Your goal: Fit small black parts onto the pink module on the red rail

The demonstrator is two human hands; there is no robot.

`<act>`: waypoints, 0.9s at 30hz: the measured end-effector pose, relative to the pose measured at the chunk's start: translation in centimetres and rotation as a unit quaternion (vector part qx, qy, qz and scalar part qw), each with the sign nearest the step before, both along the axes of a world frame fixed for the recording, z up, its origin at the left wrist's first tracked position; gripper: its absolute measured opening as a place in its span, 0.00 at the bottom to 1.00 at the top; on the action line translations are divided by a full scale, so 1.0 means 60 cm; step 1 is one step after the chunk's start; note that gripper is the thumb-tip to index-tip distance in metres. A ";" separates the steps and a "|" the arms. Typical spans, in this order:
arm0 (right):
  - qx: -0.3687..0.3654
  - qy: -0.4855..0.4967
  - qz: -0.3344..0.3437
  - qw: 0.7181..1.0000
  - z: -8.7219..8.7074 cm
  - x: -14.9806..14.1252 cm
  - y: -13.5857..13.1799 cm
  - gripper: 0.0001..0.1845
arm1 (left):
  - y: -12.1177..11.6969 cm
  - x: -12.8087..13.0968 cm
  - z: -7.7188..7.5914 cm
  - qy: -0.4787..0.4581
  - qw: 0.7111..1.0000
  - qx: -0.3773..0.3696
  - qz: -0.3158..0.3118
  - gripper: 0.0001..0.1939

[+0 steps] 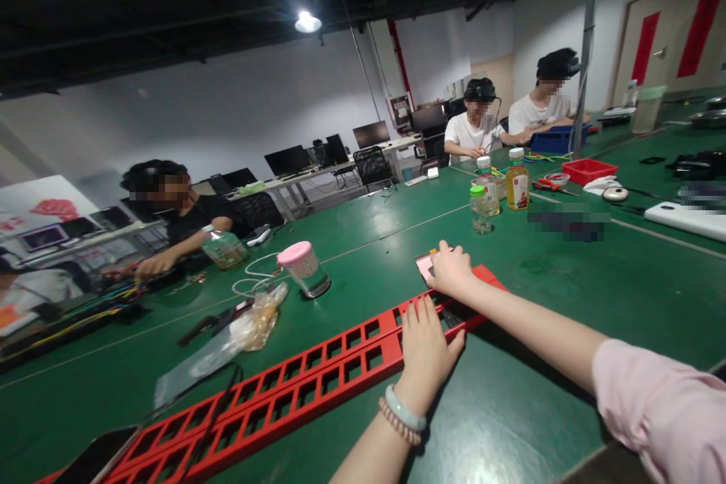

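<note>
A long red slotted rack (318, 370) with two rows of square openings runs diagonally across the green table. My left hand (424, 339) lies over the rack near its far right end, fingers stretched out across it and thumb spread to the side. A dark piece (451, 318) shows in an opening beside that thumb. Just beyond the rack, my right hand (452, 270) is closed at the edge of a flat pink-and-white thing (424, 265); its fingertips are partly hidden. A dark phone-like slab (96, 457) rests over the rack's near left end.
A pink-lidded glass jar (305, 271), a clear plastic bag (227, 348) and a white cable (249, 283) lie left of the rack. Several drink bottles (517, 180) and a red tray (590, 170) stand farther back. Co-workers (473, 128) sit around the table.
</note>
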State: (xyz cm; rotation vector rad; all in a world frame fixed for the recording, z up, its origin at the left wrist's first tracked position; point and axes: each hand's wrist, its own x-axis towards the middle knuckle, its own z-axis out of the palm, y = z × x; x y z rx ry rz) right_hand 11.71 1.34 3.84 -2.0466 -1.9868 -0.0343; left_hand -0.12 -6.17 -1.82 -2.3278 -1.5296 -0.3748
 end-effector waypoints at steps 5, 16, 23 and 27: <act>0.022 0.003 0.032 0.999 -0.034 0.030 0.037 0.21 | 0.000 0.000 0.002 0.003 1.000 -0.018 0.006 0.39; -0.083 -0.002 0.083 0.993 -0.035 0.047 -0.108 0.28 | 0.004 0.001 -0.002 -0.008 0.999 -0.032 0.003 0.38; -0.141 -0.012 0.068 0.988 -0.024 0.017 -0.089 0.31 | 0.006 0.003 -0.002 -0.012 0.999 -0.029 -0.005 0.38; -0.139 -0.053 0.055 0.987 -0.016 -0.004 -0.079 0.23 | 0.008 0.002 -0.001 -0.007 1.000 -0.020 -0.012 0.37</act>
